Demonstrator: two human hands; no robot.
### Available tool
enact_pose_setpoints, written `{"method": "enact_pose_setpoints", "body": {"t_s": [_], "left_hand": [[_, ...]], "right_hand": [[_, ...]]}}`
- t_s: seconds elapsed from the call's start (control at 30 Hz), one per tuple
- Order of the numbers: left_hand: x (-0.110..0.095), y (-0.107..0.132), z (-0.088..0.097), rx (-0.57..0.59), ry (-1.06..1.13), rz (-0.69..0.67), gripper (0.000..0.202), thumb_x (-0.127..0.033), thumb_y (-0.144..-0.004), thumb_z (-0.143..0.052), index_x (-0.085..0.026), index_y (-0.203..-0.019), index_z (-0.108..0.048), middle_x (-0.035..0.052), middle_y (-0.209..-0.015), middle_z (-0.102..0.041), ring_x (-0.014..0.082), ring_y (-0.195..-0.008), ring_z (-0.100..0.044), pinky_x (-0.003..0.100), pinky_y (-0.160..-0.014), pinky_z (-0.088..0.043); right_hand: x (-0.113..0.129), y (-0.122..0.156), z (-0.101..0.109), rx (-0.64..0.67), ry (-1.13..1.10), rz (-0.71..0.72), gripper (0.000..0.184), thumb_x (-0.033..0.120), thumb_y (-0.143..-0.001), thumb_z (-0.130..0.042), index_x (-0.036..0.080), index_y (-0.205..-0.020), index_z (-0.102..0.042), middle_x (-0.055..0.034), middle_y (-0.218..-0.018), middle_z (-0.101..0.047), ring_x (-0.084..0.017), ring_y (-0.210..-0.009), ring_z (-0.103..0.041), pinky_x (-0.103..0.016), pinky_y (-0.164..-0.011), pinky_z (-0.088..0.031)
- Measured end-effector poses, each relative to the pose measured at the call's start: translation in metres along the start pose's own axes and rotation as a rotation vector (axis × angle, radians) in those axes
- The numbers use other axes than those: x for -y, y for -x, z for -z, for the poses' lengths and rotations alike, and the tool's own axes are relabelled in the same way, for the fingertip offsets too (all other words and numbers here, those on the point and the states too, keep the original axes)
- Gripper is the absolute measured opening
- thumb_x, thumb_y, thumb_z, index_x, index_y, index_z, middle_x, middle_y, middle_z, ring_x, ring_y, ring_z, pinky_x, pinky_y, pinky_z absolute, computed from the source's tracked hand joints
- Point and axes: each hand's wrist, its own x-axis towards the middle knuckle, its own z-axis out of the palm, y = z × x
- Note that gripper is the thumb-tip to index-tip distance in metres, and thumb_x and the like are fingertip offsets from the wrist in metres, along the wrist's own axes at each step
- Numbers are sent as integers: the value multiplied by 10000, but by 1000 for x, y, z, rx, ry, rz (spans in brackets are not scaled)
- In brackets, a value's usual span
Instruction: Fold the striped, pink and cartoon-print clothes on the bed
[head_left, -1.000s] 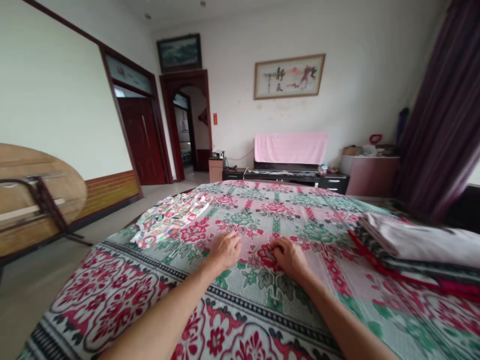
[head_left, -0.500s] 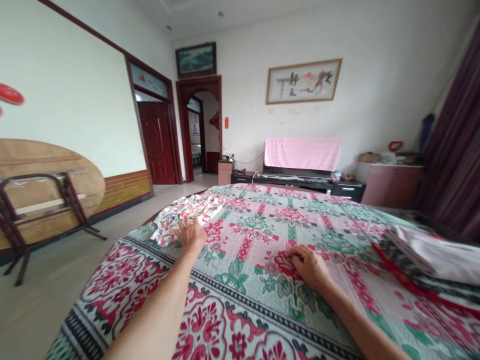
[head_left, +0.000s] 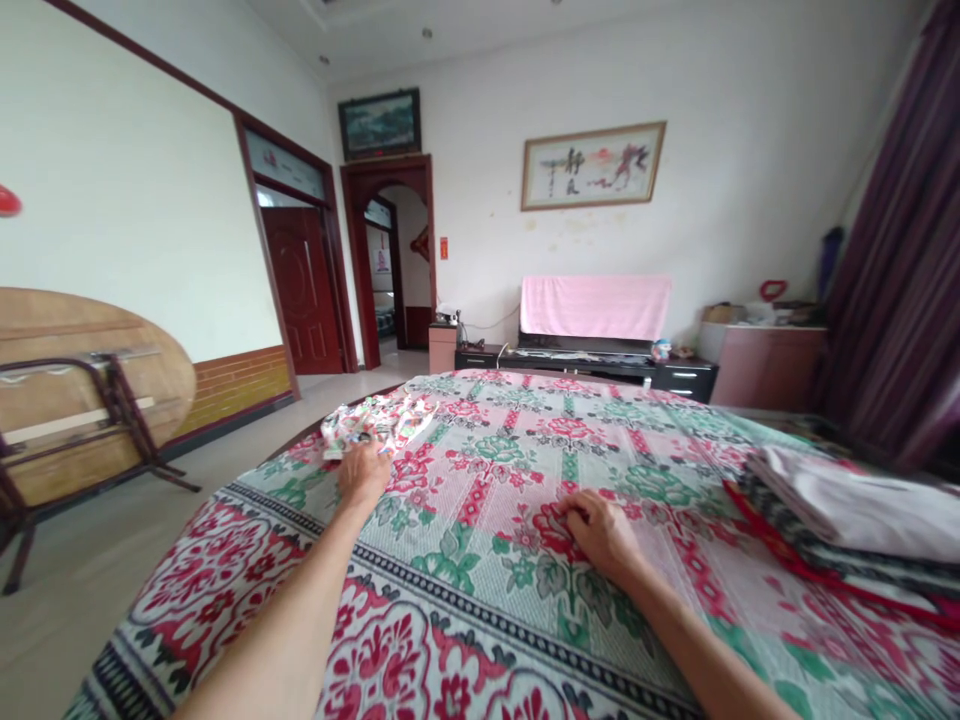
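A small, crumpled white cloth [head_left: 386, 418] with a colourful print lies on the far left part of the flowered tablecloth [head_left: 472, 575]. My left hand [head_left: 365, 474] is at its near edge, fingers closed on the fabric; the fingertips are partly hidden. Farther right, my right hand [head_left: 604, 530] rests on the tablecloth with its fingers curled in, and nothing shows in them. To the right of that hand sits a stack of folded fabric [head_left: 855, 525], pale on top, with black-and-white and red layers below.
A folding table with a round wooden top [head_left: 97, 360] leans by the left wall. Beyond the tablecloth stands a black TV cabinet [head_left: 682, 378], with a pink cloth [head_left: 596, 305] draped above it. Purple curtains [head_left: 885, 250] hang at the right.
The printed cloth has bunched up and its near edge has shifted away from me. My left hand has gone from spread fingers to closed ones. The view has turned slightly right.
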Motion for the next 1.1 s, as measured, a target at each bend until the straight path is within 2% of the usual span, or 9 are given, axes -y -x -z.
{"method": "enact_pose_setpoints", "body": {"t_s": [0.17, 0.23, 0.3, 0.43, 0.53, 0.63, 0.8, 0.93, 1.1], "left_hand": [[-74, 40, -4, 90, 301, -401, 274, -236, -806, -455, -160, -851, -714, 92, -886, -692, 194, -830, -612, 272, -749, -424], [-97, 55, 1, 280, 541, -617, 258, -256, -797, -481, -166, -858, -715, 56, -824, -698, 163, -759, -615, 242, -702, -437], [-108, 61, 8, 432, 764, -671, 295, -315, -810, -481, -164, -934, -703, 33, -754, -695, 149, -694, -621, 229, -656, -449], [-99, 54, 14, 382, 847, -479, 360, -408, -795, -486, -142, -911, -698, 10, -657, -660, 148, -615, -619, 226, -600, -442], [-82, 47, 9, 441, 635, -526, 321, -410, -743, -527, -142, -716, -702, -2, -586, -622, 137, -576, -577, 217, -552, -393], [-72, 46, 2, 609, 471, -606, 311, -433, -689, -579, -149, -694, -703, -1, -604, -626, 128, -593, -547, 210, -530, -353], [-68, 45, 1, 772, 342, -691, 476, -449, -569, -684, -189, -968, -688, 3, -809, -646, 149, -711, -549, 203, -574, -366], [-66, 45, 11, 819, 268, -715, 573, -397, -498, -732, -243, -1044, -656, 27, -1025, -591, 190, -864, -547, 216, -672, -405], [-67, 47, 24, 845, 155, -797, 554, -196, -494, -657, -247, -1046, -648, 34, -1069, -549, 192, -876, -538, 225, -702, -418]], "right_hand": [[2, 0, 2, -18, -11, 13, 260, 189, -691, -401, 195, -678, -660, -53, -771, -674, -180, -745, -612, -274, -728, -446], [2, 1, 3, -21, -24, 6, 256, 201, -691, -397, 199, -672, -653, -47, -754, -675, -179, -733, -614, -269, -713, -444], [2, 0, 3, -33, -59, -41, 260, 226, -703, -397, 201, -701, -655, -42, -744, -680, -180, -717, -617, -266, -687, -442], [5, 0, 5, -69, -163, -174, 313, 332, -767, -397, 187, -811, -671, -51, -758, -690, -184, -682, -615, -265, -638, -439], [12, 1, 10, -51, -223, -172, 371, 418, -804, -397, 173, -847, -672, -55, -776, -686, -179, -684, -602, -258, -626, -433], [22, 4, 16, 14, -264, -86, 373, 442, -825, -404, 171, -819, -660, -42, -777, -672, -166, -701, -586, -245, -632, -427], [34, 10, 25, 158, -317, 66, 298, 405, -838, -453, 170, -850, -637, -34, -818, -647, -147, -725, -568, -237, -649, -428], [39, 12, 25, 170, -291, 215, 307, 430, -857, -451, 175, -891, -618, -56, -881, -629, -163, -806, -563, -267, -735, -436], [55, 12, 31, 216, -300, 323, 307, 439, -848, -479, 169, -900, -615, -68, -925, -624, -175, -858, -565, -285, -789, -431]]}}
